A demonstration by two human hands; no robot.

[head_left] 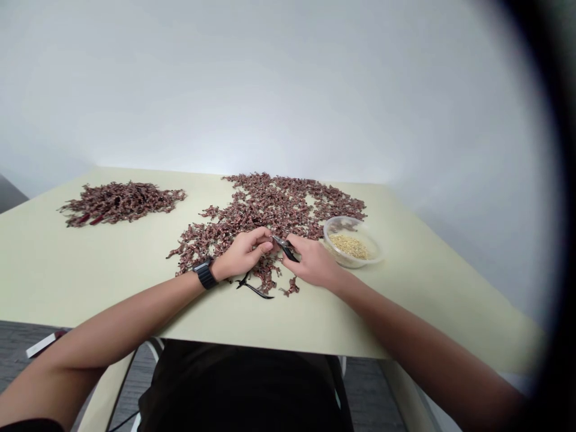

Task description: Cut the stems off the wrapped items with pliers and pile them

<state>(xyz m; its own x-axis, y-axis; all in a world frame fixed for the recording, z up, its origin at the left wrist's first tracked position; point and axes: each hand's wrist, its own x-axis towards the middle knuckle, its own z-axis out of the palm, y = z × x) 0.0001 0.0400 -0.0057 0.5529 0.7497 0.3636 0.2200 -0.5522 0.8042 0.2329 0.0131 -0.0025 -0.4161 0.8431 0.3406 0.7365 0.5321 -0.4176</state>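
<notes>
Pliers (287,248) sit in your right hand (312,261), its fingers wrapped around the handles, their tips at your left fingertips. Your left hand (243,253) holds thumb and forefinger close together there; whether they pinch anything is too small to tell. Brown pieces (265,207) spread beneath and beyond your fingers. A black tool (260,292) lies nearer you, just below the left hand. Right of your right fingers stands a clear bowl (345,260) of yellow bits (350,246); well left of both hands lies another brown heap (123,203).
</notes>
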